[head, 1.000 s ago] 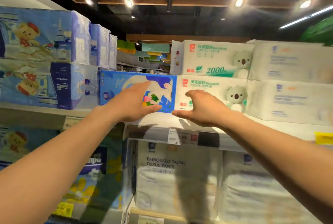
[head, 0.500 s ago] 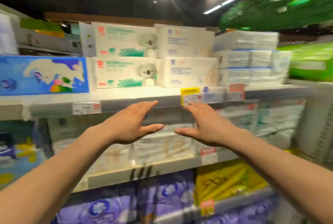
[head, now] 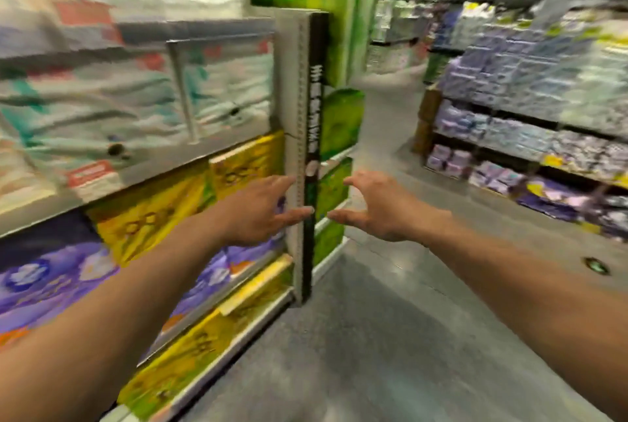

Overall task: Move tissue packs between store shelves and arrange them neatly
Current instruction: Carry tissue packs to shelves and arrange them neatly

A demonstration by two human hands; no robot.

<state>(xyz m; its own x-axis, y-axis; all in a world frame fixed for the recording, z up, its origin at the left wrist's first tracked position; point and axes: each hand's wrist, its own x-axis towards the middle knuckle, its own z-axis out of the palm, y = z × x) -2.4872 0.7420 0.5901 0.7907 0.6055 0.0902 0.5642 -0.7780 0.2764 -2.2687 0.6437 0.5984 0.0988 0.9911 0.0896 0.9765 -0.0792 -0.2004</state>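
Store shelves [head: 204, 31] line a blurred aisle [head: 373, 336]. Left hand [head: 261, 211] and right hand [head: 380, 207] hover spread wide, empty. What look like tissue packs [head: 102, 109] sit shelved at left. They should handle light, soft and slippery, so clasp both ends.

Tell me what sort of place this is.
A shop, most likely a supermarket's paper-goods aisle. Tiered shelves on the left hold wrapped yellow packs and purple packs, a red price tag sits on a shelf edge, and a second stocked shelf run stands across the grey floor.
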